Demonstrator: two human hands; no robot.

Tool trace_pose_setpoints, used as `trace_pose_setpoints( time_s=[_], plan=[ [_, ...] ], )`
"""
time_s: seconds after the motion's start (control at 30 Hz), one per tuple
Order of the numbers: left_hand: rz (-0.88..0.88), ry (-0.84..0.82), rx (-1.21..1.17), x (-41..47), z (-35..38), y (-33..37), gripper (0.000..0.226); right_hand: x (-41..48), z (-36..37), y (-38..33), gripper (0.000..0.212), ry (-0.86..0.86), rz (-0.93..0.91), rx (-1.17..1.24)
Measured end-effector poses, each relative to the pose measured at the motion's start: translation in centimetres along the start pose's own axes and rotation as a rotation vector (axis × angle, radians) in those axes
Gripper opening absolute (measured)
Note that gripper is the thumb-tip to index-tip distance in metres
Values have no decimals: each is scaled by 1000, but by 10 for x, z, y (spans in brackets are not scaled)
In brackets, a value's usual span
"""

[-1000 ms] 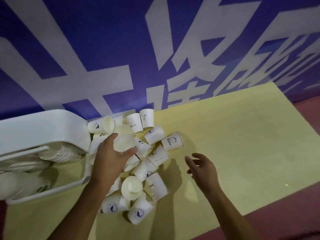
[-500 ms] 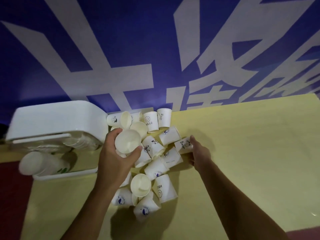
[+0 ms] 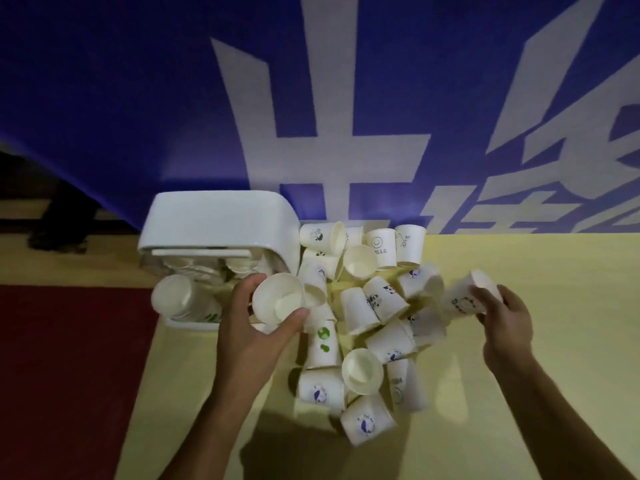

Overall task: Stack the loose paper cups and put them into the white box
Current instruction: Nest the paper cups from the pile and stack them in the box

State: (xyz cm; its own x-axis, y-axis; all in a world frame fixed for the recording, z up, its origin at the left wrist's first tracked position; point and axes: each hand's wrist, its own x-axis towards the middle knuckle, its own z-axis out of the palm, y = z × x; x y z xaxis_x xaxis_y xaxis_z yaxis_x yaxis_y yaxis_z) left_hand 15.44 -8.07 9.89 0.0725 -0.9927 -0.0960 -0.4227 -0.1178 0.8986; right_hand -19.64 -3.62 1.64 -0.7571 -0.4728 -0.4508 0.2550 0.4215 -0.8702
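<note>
The left hand (image 3: 256, 334) grips a cup (image 3: 277, 299) round its wall, thumb on the near side and fingers on the far side, with the mouth turned up toward the camera. Held so, I judge, it serves as the base into which the next one can drop. It hangs just beside the box (image 3: 214, 220), at the pile's left edge, so a finished stack has only a short way to go. The right hand (image 3: 502, 320) is well apart from the left, fingers curled round a Bear cup (image 3: 464, 301) that lies tilted at the pile's right edge. I judge it is meant to nest into the left one, though I cannot tell whether it is clear of the table (image 3: 519, 393).

The pile (image 3: 374, 313) lies on the table between the two hands, against the banner (image 3: 138, 98). It is made of small white paper cups with little prints: a smiley with HELLO, pandas, a green mark. Most lie on their sides or stand upside down, a few show open mouths, and many touch or overlap. The box is white with rounded corners, and its opening faces the person. Stacks (image 3: 180, 301) lie inside it, one poking out at the front, so part of the work seems done and much is left
</note>
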Motion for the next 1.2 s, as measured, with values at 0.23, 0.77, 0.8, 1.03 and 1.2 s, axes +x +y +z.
trace_pose_setpoints(
  time_s=[0.23, 0.77, 0.8, 1.03, 1.2],
  plan=[
    [35, -2, 9, 23, -58, -49, 65, -102, 55, -25, 59, -132, -172, -60],
    [-8, -250, 297, 78, -44, -134, 78, -211, 134, 8, 68, -297, -297, -159],
    [-14, -267, 315, 79, -42, -136, 81, -213, 139, 10, 68, -308, -303, -185],
    [-37, -311, 369, 88, -35, -135, 88, -219, 168, 27, 69, -409, -411, -311],
    [-23, -364, 366, 89, -36, -137, 95, -221, 186, 30, 65, -436, -487, -321]
  ],
)
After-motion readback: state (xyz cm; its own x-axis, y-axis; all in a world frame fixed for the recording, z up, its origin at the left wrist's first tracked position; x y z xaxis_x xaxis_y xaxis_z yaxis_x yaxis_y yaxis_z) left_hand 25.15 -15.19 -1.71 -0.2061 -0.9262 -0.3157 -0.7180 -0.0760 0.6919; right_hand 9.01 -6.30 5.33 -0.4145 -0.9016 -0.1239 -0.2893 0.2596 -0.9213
